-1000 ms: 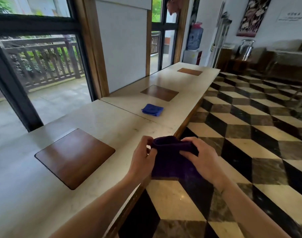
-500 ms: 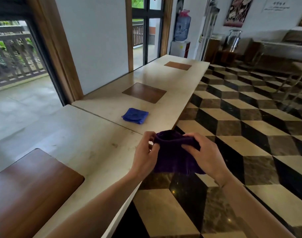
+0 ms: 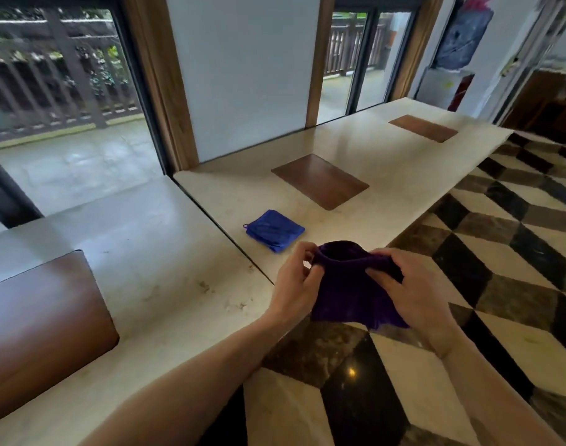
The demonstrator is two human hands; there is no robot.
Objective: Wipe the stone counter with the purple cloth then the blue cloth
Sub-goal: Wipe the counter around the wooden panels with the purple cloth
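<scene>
Both hands hold the purple cloth (image 3: pixel 349 291) in the air by its top edge, just off the front edge of the stone counter (image 3: pixel 165 252). My left hand (image 3: pixel 294 284) pinches the cloth's left corner. My right hand (image 3: pixel 410 284) grips its right side. The cloth hangs down loosely between them. A folded blue cloth (image 3: pixel 274 230) lies flat on the counter just beyond my hands, next to the seam between two counter slabs.
Brown wooden insets sit in the counter at near left (image 3: pixel 40 323), middle (image 3: pixel 320 180) and far right (image 3: pixel 423 127). A white wall panel (image 3: pixel 243 69) and windows back the counter. A checkered stone floor (image 3: pixel 500 268) lies to the right.
The view has moved forward along the counter, so the blue cloth now lies closer to my hands. Both hands keep their hold on the purple cloth.
</scene>
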